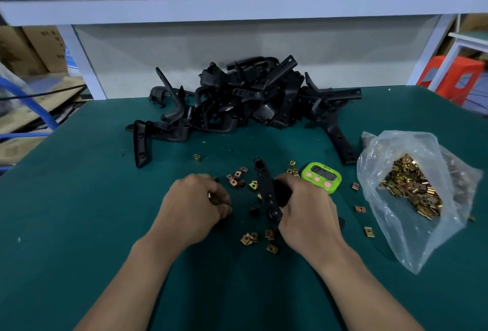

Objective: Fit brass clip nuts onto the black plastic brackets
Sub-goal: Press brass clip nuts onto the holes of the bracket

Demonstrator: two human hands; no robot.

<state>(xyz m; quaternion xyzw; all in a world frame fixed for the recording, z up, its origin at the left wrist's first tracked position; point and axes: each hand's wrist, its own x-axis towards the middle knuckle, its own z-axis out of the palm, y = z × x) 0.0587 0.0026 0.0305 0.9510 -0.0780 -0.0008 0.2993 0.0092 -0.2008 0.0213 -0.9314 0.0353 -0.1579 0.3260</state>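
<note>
**Right hand (309, 211) gripping a black bracket (266, 188) among brass nuts**

Wrapping its fingers round the lower part of the bracket, the right hand is holding it over the green table (79, 198). The bracket is a long, flat arm of matte plastic. It is pointing away from the person, showing a rounded hole at its far end and a round boss near the palm.

The left hand (195, 204) is curling tight just beside it, not touching the bracket. Its fingertips appear to be pinching a clip nut (210, 195), though only a sliver of metal is showing.

Loose clip nuts (248, 238) are lying scattered around and between both hands. There are roughly twenty of them, each a small, square, shiny piece of folded brass with a hole in the middle.

To the right, one clear, crinkled plastic bag (396, 225) is lying open and holding a heap of the same nuts, far too many to count.

Between the bag and the right hand, one lime-green timer (320, 177) with rounded corners is sitting flat. It is showing three pink buttons and a dark display whose digits are too blurred to read.

At the back of the table, a pile of brackets (250, 98) is lying in a tangle of curved and straight black arms, too knotted to count. One single spare bracket (141, 143) is lying apart at the pile's left front.

Beyond the table's left edge, cardboard boxes (39, 48) are standing — their printing is unreadable.
</note>
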